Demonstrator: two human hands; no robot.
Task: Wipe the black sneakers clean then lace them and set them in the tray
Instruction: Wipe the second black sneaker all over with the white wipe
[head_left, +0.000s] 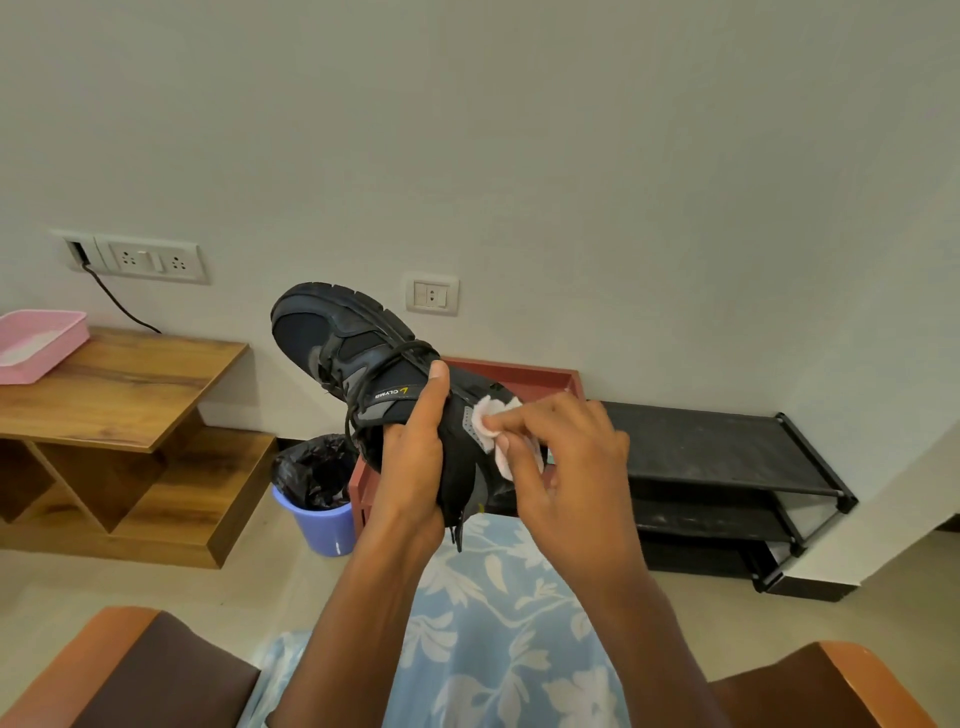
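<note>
Left hand (415, 467) is clamped around the heel end of the one black sneaker (345, 345) in view, fingers curled at the collar and the thumb lying straight up along the side towards the laces. Right hand (566, 467), just right of centre, pinches a single crumpled white wipe (493, 423) between thumb and curled fingertips and presses it against the sneaker's side beside a grey perforated patch. On a strap near the tongue the word "CLYMB" reads in pale letters, upside down from this view, next to a small yellow mark; no other writing can be made out. Held up at the centre of the frame, the sneaker points its toe to the upper left with its treaded sole turned towards the wall, and a black lace is looped loosely over the upper. It is in front of the one red-brown tray (519, 371), not in it; the tray shows behind both hands. One black shoe rack (717, 452) stands right of the tray. Left of centre is one blue bin (327, 525) lined with a black bag, and at the left edge one pink basket (39, 343) rests on a wooden table (124, 384). Two socket plates (150, 257) are on the wall, one at the left and one above the sneaker.
</note>
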